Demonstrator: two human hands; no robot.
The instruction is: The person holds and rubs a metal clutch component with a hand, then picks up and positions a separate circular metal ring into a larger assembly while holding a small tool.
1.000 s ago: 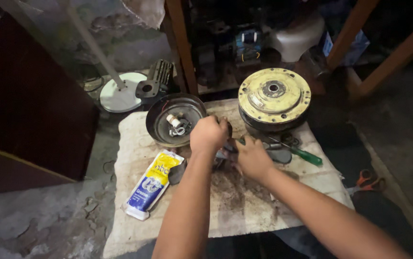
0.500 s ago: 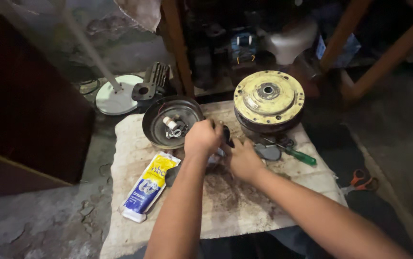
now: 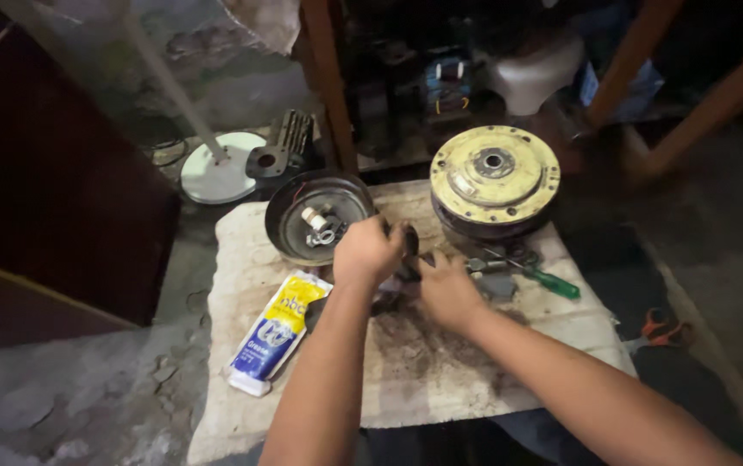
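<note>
On the dirty cloth [image 3: 440, 380], near the yellow drum [image 3: 494, 177] and the dark bowl-shaped housing [image 3: 320, 216], the left hand [image 3: 367, 253] and right hand [image 3: 447, 289] are close together, gripping a small dark part [image 3: 409, 250] that could slip on the greasy fingers and roll away.

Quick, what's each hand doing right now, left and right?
Left hand: closed on a small dark part.
Right hand: fingers curled at the same part; whether it grips cannot be told.
</note>
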